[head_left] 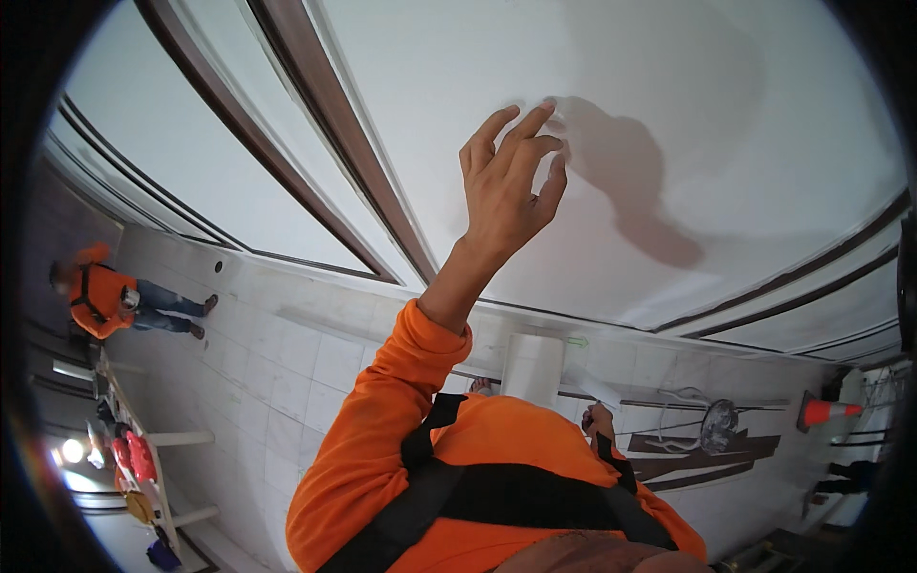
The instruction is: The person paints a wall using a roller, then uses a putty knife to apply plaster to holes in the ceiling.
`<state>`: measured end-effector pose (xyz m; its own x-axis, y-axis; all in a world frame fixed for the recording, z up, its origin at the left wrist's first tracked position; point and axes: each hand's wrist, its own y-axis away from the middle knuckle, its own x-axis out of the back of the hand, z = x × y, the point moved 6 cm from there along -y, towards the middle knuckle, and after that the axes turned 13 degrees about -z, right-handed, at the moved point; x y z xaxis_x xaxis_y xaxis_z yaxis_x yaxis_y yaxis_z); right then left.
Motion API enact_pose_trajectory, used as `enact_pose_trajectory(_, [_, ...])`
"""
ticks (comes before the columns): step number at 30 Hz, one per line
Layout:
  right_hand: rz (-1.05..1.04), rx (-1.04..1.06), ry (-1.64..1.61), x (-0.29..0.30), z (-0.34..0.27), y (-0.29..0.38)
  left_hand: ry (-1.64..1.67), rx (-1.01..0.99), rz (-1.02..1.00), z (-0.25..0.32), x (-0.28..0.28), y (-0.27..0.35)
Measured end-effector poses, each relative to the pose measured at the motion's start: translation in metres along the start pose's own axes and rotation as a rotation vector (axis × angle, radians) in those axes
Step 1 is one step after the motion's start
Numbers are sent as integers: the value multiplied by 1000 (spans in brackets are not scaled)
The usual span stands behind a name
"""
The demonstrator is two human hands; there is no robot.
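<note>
My left hand (509,172) is raised against a white wall panel (444,86), its fingers spread and bent. The fingertips are at the panel surface, beside a small mark, and cast a shadow to the right. Nothing shows between the fingers. Low beside my orange shirt, my right hand (598,419) is closed around the end of a flat, whitish object (598,388); its exact kind is unclear. A pale, block-like object (532,369) stands below the wall, between my hands in the view.
Dark brown trim (344,143) frames the panel. At right lie dark strips (709,458), a round, stained container (718,426) and an orange traffic cone (824,412). A co-worker in orange (104,301) stands far left, near a rack (161,494) holding coloured items. A bare foot (480,387) shows below.
</note>
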<state>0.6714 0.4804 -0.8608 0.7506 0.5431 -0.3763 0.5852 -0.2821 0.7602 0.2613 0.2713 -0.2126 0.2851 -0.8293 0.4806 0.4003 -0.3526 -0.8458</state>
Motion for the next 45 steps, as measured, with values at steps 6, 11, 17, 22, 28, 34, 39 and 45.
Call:
enact_pose_trajectory(6, [162,-172,87,-25,-12,17,-79,-1,-20,-7,9,0])
enact_pose_trajectory(11, [302,-269,-5,17,-2,-1,-98,4,-13,1,-11,-7])
enact_pose_trajectory(17, [275,-255,71,-45,-19,36,-169,15,3,-9,3,4])
enact_pose_trajectory(22, [251,-207,17,0,4,6,-126,1,25,-3,-2,-4])
enact_pose_trajectory(28, [237,-228,16,-40,-13,24,239,167,43,-22,10,23])
enact_pose_trajectory(34, [277,-261,62,-48,-28,46,1744,813,153,-38,-17,50])
enact_pose_trajectory(39, [302,-287,17,-55,-29,47,1900,922,162,-44,-16,68])
enact_pose_trajectory(45, [204,-170,47,-3,-4,8,1773,1088,60,-60,-46,134])
